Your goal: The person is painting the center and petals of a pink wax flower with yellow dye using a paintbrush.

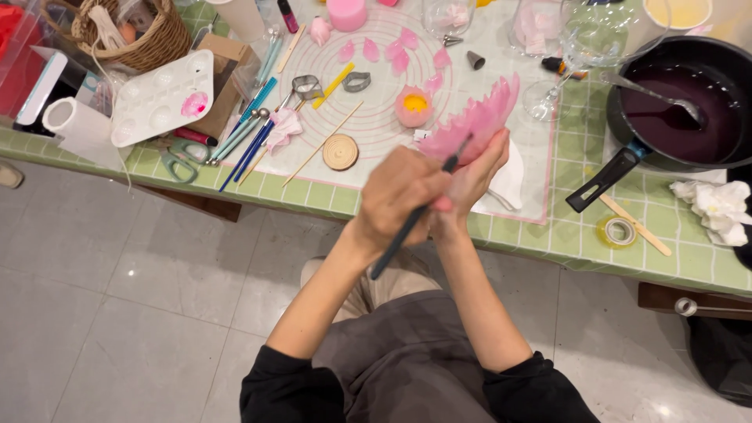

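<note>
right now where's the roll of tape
In the head view the roll of tape lies flat on the green tiled table, right side near the front edge, beside a wooden stick below the dark pan.

Packaging crowds the far-left corner of the green tiled table

A brown cardboard box sits near the far-left end, tilted, half covered by a white paint palette with a pink smear. Left of it a white cardboard tube lies at the table's near edge, and beside that a slim white box with a teal edge leans upright against clear plastic wrapping, something red showing behind it. At the far edge, just right of the wicker basket, a small dark tube with a pink label lies among the tools. No signs or screens show anywhere
</note>
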